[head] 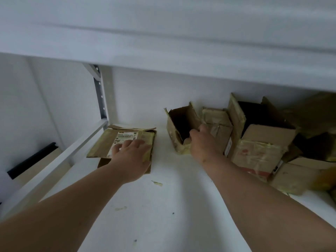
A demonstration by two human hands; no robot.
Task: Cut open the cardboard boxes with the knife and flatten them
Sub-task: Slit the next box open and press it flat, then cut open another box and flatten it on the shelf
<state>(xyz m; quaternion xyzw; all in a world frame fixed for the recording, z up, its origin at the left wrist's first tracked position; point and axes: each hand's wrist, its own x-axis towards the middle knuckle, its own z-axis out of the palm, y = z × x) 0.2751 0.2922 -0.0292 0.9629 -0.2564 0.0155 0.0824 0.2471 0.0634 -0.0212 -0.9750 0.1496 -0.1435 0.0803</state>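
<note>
Two bare forearms reach forward over a smooth white shelf (163, 215), which carries a few specks and a small torn scrap of yellowish tape (157, 183). The left hand (132, 157) lies spread, palm down, on a flattened box (123, 142), a thin slab of brown cardboard banded with glossy yellow-green tape and bearing a white printed label; more flat cardboard shows beneath its near edge. To the right and apart from it, the right hand (201, 140) curls its fingers over the rim of a small open box (180, 128), gripping its near wall; the fingertips are hidden inside the dark interior. Just beside it stands a taped, closed box (217, 122), then a taller open box (261, 135) with crumpled tape and raised flaps. Further boxes at the right edge are blurred and cut off. No knife can be made out. Behind, a perforated metal upright (101, 99) meets the white wall, under a white upper shelf (163, 42).
</note>
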